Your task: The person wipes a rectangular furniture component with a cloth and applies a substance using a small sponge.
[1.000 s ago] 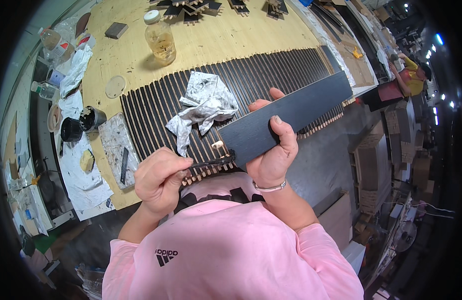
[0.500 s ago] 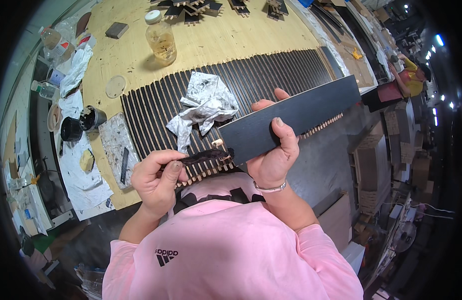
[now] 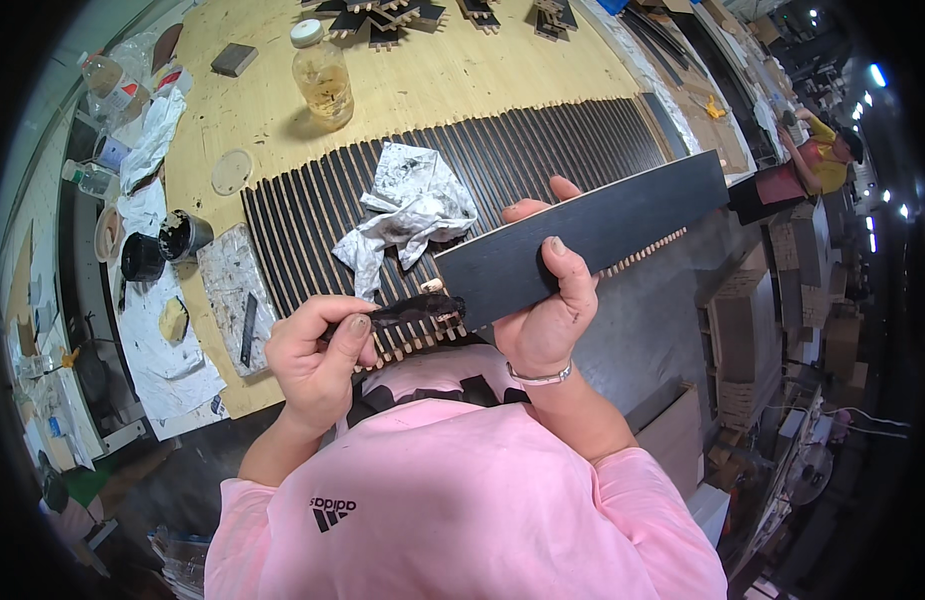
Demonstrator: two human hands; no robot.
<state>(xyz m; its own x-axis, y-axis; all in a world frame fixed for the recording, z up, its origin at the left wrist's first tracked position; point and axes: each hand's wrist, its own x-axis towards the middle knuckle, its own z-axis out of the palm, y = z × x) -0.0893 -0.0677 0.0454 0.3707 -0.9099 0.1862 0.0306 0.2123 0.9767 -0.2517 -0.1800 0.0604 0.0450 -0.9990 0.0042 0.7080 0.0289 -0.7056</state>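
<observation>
My right hand grips a long flat black board, with the thumb on its face and fingertips over its far edge. The board slants up to the right, and a pale wooden peg shows at its near left end. My left hand pinches a black-smeared, elongated tool, whose exact kind I cannot make out. Its tip meets the board's left end. Beneath both hands lies a row of black strips with pale pegs along their ends. A crumpled, stained white cloth rests on them.
A jar with a white lid stands beyond the strips. Left are black cups, a stained slab, a yellow sponge piece and bottles. Pegged black pieces lie at the back. Another person is far right.
The black board has shifted very slightly in my right hand's grip. My left hand and the smeared tool have moved a touch, with the tool's tip still at the board's left end.
</observation>
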